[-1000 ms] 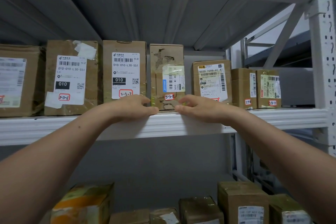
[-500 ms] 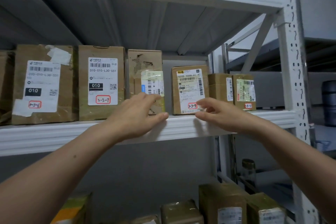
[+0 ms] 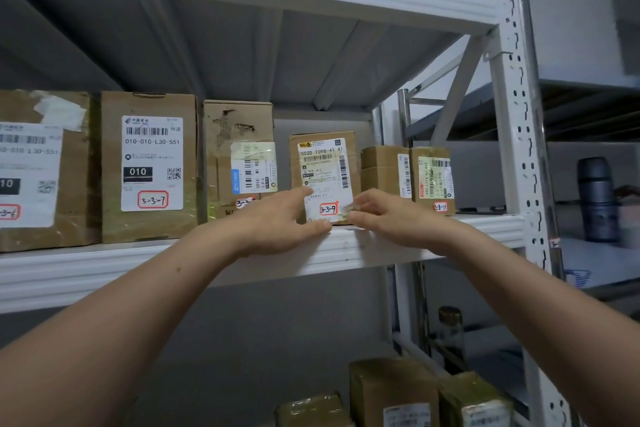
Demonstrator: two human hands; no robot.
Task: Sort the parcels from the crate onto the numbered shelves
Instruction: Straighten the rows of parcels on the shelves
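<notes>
— Left grip (image 3: 284, 222) is released: fingers stretched flat against the lower left of the parcel marked 3-3-9 (image 3: 322, 149), thumb at its bottom front edge. Right grip (image 3: 388, 218) has its fingertips at the lower right corner of the label (image 3: 325, 170). Whether they pinch it or only touch it, I cannot tell.

— Where does that parcel stand?

— Upright on the shelf (image 3: 415, 236), right at the front lip, label facing out. At its 9 o'clock is a taller parcel (image 3: 235, 135), with a gap between them. At its 3 o'clock is a small brown parcel (image 3: 379, 163), just beside it.

— So what could go wrong?

— My guess: neither grip truly clasps the box, so a tug forward could tip it over the lip. It would fall toward 6 o'clock, onto the parcels below (image 3: 391, 392). If the right fingertips do hold the label, a pull there may peel it rather than shift the box.

— Anything sideways?

— A shove toward 3 o'clock would likely knock the small brown parcel into the parcel marked 3-3-11 (image 3: 429, 177) beyond it. A gentle, square nudge looks safest.
</notes>
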